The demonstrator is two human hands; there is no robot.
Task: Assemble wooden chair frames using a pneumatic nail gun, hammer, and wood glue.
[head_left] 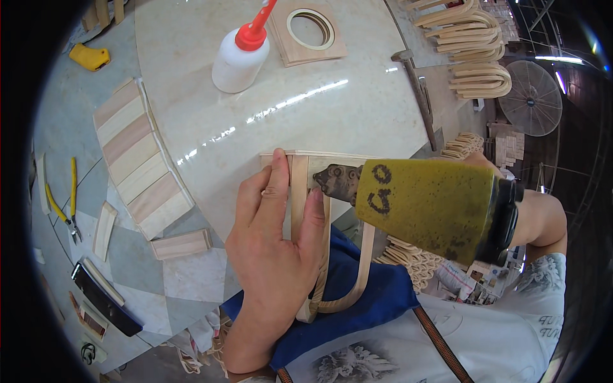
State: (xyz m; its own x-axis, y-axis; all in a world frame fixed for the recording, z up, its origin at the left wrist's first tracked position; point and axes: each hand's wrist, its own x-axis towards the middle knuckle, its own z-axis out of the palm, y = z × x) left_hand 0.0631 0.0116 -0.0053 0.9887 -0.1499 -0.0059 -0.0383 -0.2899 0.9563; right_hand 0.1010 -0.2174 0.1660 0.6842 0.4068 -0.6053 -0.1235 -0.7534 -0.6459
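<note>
My left hand [271, 239] grips a pale curved wooden frame [298, 198], its index finger reaching over the flat top strip and its thumb on the inner side. The frame's bent legs [357, 281] curve down toward my lap. My right hand [480, 163] is closed round a worn olive-yellow nail gun [424, 207], which hides most of it. The gun's dark metal nose [336, 181] points left, close to the frame's upper corner beside my left thumb. Whether the nose touches the wood I cannot tell.
On the pale table [191, 127] stand a white glue bottle [239, 64] with a red nozzle and square boards [313, 35] with round holes. A hammer [418, 92] lies right. Left are a slatted wood panel [140, 159], yellow-handled pliers [71, 204] and wood offcuts [182, 244].
</note>
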